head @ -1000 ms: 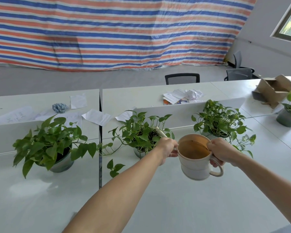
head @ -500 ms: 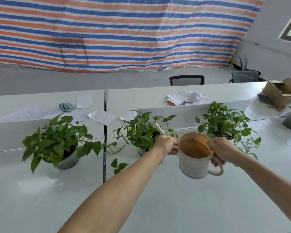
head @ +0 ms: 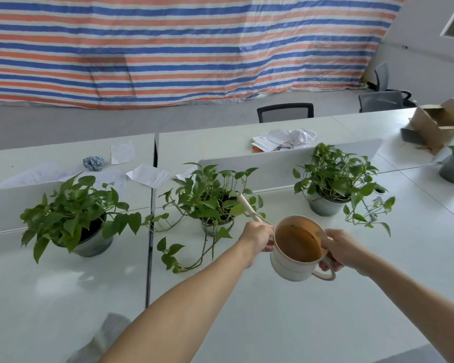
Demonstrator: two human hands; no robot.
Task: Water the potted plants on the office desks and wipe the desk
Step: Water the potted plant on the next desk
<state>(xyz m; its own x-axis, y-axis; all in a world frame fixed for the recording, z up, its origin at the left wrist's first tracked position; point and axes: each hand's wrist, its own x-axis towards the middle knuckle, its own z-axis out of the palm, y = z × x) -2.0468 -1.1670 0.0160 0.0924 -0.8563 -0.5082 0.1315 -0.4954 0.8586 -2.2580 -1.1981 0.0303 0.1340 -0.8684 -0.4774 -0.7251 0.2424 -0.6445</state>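
I hold the watering can [head: 298, 248] above the table [head: 273, 323], spout aimed into the middle plant [head: 210, 197]; my right hand [head: 338, 248] has its grip closed on the handle, my left hand [head: 258, 235] pinching the spout's base. Watering seems underway; the other plants and the wiping likely remain, with a grey cloth [head: 102, 339] lying nearby.

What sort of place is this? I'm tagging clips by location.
Probably an open-plan office, possibly under renovation: rows of white desks with low dividers, an office chair behind them, and a striped tarp covering the far wall.
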